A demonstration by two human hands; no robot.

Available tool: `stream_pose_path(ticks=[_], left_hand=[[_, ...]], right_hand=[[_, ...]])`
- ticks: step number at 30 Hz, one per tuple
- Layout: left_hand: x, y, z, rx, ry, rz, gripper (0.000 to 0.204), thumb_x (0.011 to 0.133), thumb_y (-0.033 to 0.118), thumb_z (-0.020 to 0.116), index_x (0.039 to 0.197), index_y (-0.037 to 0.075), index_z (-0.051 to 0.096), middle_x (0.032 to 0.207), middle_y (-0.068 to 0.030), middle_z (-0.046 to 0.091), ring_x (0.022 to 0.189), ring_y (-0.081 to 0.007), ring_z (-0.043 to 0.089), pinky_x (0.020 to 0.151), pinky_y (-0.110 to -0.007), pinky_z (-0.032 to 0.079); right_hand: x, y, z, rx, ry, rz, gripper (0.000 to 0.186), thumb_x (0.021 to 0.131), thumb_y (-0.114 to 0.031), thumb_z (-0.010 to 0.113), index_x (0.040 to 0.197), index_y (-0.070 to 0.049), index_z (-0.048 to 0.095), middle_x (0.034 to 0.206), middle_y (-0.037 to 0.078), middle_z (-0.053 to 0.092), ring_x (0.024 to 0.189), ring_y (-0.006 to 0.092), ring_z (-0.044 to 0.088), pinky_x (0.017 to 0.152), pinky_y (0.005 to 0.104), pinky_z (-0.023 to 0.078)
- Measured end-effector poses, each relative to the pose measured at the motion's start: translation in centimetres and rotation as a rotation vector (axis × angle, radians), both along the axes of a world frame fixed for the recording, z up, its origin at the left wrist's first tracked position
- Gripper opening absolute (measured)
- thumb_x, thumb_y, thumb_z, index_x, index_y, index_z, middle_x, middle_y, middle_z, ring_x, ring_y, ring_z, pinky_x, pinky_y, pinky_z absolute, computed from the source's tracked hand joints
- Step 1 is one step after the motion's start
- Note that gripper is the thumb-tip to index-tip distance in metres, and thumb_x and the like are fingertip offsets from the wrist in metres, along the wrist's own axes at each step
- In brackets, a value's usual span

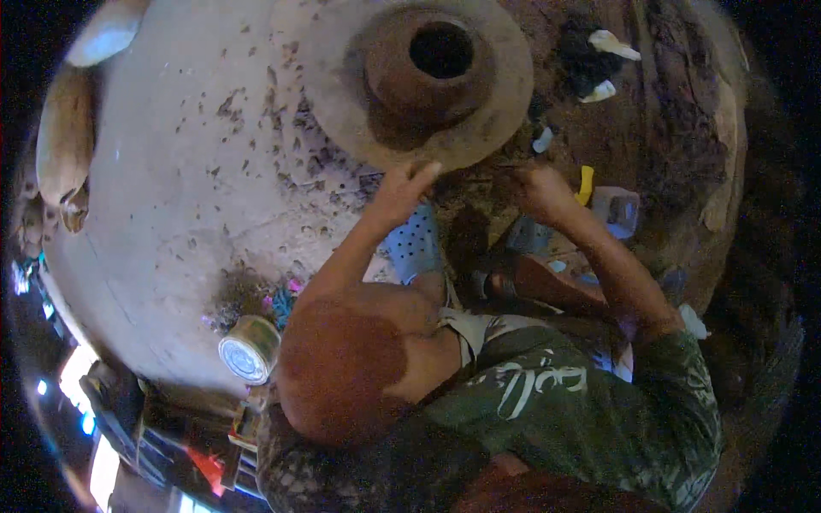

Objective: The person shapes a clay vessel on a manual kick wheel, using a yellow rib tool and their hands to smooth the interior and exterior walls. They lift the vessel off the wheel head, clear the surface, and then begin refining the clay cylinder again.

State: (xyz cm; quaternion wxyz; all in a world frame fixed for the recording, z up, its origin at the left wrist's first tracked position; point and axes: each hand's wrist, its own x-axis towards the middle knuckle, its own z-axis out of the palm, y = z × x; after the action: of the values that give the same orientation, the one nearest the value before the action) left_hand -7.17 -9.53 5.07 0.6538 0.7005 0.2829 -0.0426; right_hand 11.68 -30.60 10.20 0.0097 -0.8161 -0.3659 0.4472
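Observation:
A round brown clay pot (pixel 398 73) with a dark open mouth stands on a wide grey-brown disc, like a potter's wheel (pixel 506 107), at the top of the view. My left hand (pixel 400 198) is at the disc's near rim, its thumb lying along the edge and its other fingers partly hidden. To the right, close to the rim but apart from it, my right hand (pixel 540 192) has its fingers curled together. Whatever sits in those fingers, if anything, is too dark to make out.
Blue perforated clogs (pixel 412 241) are on my feet below the disc. Right of them lie a yellow object (pixel 586 184) and a clear plastic tub (pixel 616 211). Pale scraps (pixel 614 44) lie at the upper right. A round tin (pixel 248 350) stands at lower left. Clay crumbs dot the floor (pixel 171 239).

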Motion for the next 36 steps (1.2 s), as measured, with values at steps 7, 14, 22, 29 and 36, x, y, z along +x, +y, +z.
stream_pose_path(ticks=[7,14,22,29,36], left_hand=[[-4.2,-5.0,-8.0,-0.408,-0.331,-0.227,0.055,0.100,0.054,0.054,0.124,0.005,0.064,0.115,-0.0088,0.064,0.096,-0.0235,0.060,0.088,-0.039,0.051],[-2.8,-1.0,-1.5,-0.687,0.112,-0.429,0.057,0.102,0.060,0.047,0.110,0.007,0.067,0.098,-0.0039,0.065,0.085,-0.0141,0.058,0.067,-0.032,0.049],[-1.9,-3.2,-1.5,-0.761,0.041,-0.501,0.067,0.099,0.069,0.043,0.110,0.006,0.064,0.086,0.0003,0.061,0.069,-0.0119,0.052,0.057,-0.029,0.042],[0.0,-2.8,-0.5,-0.729,0.326,-0.126,0.058,0.101,0.062,0.048,0.110,0.006,0.061,0.086,-0.0012,0.060,0.070,-0.0113,0.057,0.054,-0.026,0.038],[0.7,-1.6,0.0,-0.743,0.110,-0.260,0.051,0.099,0.054,0.056,0.117,0.006,0.061,0.091,-0.0025,0.061,0.079,-0.0125,0.061,0.057,-0.026,0.040]], right_hand=[[-4.5,8.2,4.0,0.753,0.082,0.032,0.057,0.085,-0.019,0.073,0.139,-0.009,0.056,0.125,0.019,0.064,0.113,0.0395,0.061,0.094,0.0452,0.052],[-2.4,5.6,3.8,0.598,0.138,0.315,0.076,0.083,-0.019,0.077,0.150,-0.009,0.044,0.128,0.019,0.059,0.117,0.0403,0.057,0.097,0.0432,0.050],[-4.5,2.5,2.0,0.505,0.182,0.448,0.037,0.091,-0.023,0.063,0.119,0.000,0.058,0.112,0.019,0.060,0.107,0.0391,0.060,0.092,0.0475,0.051],[-4.0,3.0,0.9,0.731,0.024,0.301,0.034,0.084,-0.010,0.069,0.115,-0.002,0.059,0.107,0.017,0.061,0.101,0.0395,0.060,0.086,0.0453,0.052],[-3.9,2.3,-1.1,0.772,0.075,0.036,0.035,0.088,-0.010,0.069,0.122,-0.002,0.065,0.112,0.017,0.068,0.101,0.0352,0.067,0.086,0.0410,0.055]])
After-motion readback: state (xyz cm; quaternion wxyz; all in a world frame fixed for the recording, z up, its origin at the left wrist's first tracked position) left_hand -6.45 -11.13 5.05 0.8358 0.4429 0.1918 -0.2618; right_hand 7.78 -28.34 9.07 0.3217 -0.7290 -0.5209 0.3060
